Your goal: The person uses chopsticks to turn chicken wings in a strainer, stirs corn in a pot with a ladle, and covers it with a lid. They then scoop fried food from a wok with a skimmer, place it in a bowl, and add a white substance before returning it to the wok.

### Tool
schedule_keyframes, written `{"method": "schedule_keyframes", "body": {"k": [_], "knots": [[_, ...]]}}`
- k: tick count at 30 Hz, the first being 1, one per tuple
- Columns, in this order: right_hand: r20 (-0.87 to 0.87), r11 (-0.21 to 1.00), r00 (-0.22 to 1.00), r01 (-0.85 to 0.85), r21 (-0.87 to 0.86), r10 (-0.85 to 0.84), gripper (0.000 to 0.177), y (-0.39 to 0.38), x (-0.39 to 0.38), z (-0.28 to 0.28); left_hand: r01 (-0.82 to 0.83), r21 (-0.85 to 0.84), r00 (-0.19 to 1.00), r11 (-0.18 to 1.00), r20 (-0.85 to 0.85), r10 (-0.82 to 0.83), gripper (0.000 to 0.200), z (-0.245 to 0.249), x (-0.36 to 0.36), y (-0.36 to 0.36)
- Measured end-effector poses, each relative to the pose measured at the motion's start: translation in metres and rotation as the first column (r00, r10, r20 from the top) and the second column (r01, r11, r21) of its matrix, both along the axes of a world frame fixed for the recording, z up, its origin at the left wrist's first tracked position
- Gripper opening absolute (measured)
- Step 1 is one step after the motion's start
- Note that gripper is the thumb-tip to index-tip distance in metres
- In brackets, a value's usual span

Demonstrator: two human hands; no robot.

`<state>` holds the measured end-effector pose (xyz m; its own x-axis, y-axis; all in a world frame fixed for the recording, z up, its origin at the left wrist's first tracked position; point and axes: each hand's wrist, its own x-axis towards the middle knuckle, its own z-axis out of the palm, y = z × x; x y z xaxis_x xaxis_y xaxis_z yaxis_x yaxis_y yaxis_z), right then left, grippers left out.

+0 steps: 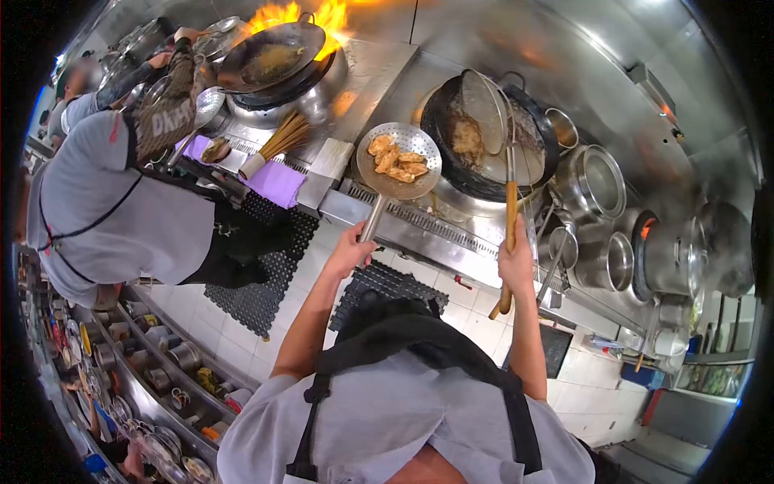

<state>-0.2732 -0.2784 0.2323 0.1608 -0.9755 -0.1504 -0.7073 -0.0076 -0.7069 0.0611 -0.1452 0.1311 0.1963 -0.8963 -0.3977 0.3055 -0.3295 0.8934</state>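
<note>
My left hand (349, 250) is closed round the metal handle of a perforated skimmer (385, 185). Several browned fried pieces (395, 160) lie in its bowl, to the left of the black wok (439, 179). My right hand (517, 260) grips the wooden handle (511, 211) of a wire-mesh strainer (484, 101), and the handle's lower end sticks out below my fist. The strainer is tilted over the wok. Bubbling, foamy oil (468, 139) shows in the wok beside the mesh.
Left of me, a co-worker (129, 194) reaches toward another wok (270, 60) with tall flames behind it. A bamboo brush (278, 143) and a purple cloth (276, 184) lie between the burners. Steel pots (592, 181) stand at right. Ingredient containers (185, 355) line the counter behind.
</note>
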Motion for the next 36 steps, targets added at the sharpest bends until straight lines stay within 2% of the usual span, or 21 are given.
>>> {"method": "schedule_keyframes", "body": {"k": [3,6,9,10,13,14,17,21,24,28,30,33,34,36], "knots": [[0.105,0.960,0.988,0.081,0.269,-0.112,0.075,0.008,0.020,0.038,-0.003,-0.012,1.000,1.000,0.030,0.003,0.046,0.004,-0.001,-0.003],[-0.010,0.993,1.000,0.013,-0.120,-0.014,0.075,-0.002,0.017,-0.005,0.029,0.004,0.999,1.000,0.038,-0.029,0.058,0.004,0.000,-0.006],[-0.061,0.986,0.998,-0.024,-0.162,0.014,0.075,-0.012,0.022,-0.016,0.039,0.008,0.998,0.999,0.043,-0.039,0.057,0.005,0.001,-0.011],[-0.094,0.963,0.994,-0.077,-0.260,0.054,0.076,-0.015,0.024,-0.029,0.042,0.007,0.998,0.999,0.043,-0.042,0.056,0.005,0.001,-0.012],[0.190,0.986,0.981,0.006,0.168,-0.039,0.077,0.005,0.031,-0.014,0.037,0.007,0.998,0.999,0.046,-0.037,0.049,0.008,-0.001,-0.017],[0.340,0.984,0.937,0.021,0.178,-0.081,0.075,0.015,0.031,-0.021,0.030,0.015,0.998,0.999,0.051,-0.030,0.044,0.014,-0.001,-0.015],[0.534,0.982,0.843,-0.034,0.186,-0.072,0.073,0.037,0.037,-0.004,0.021,0.001,0.998,1.000,0.054,-0.021,0.040,0.006,-0.003,-0.016],[0.595,0.979,0.797,-0.023,0.204,-0.105,0.070,0.052,0.032,-0.010,0.040,0.011,0.998,0.999,0.046,-0.041,0.052,0.008,-0.005,-0.014],[0.649,0.973,0.742,0.018,0.228,-0.166,0.069,0.062,0.033,-0.005,0.027,-0.018,0.999,0.999,0.030,-0.027,0.039,0.009,-0.006,-0.012],[0.644,0.972,0.758,-0.065,0.224,-0.098,0.070,0.070,0.027,0.014,0.015,-0.007,1.000,1.000,0.002,-0.015,0.043,0.011,-0.007,-0.014],[0.661,0.963,0.744,-0.096,0.250,-0.098,0.071,0.076,0.020,0.034,0.031,-0.009,1.000,0.999,0.004,-0.031,0.052,0.015,-0.008,-0.014],[0.679,0.947,0.721,-0.108,0.304,-0.136,0.070,0.076,0.007,0.052,0.066,-0.006,0.998,0.998,0.017,-0.066,0.052,0.021,-0.006,-0.012],[0.639,0.959,0.762,-0.096,0.268,-0.102,0.068,0.073,0.003,0.055,0.066,0.013,0.998,0.998,-0.012,-0.066,0.053,0.018,-0.004,-0.011],[0.460,0.990,0.884,0.015,0.140,-0.078,0.067,0.055,-0.015,0.064,0.047,-0.019,0.998,0.999,-0.033,-0.047,0.041,0.016,-0.004,-0.006]]}}
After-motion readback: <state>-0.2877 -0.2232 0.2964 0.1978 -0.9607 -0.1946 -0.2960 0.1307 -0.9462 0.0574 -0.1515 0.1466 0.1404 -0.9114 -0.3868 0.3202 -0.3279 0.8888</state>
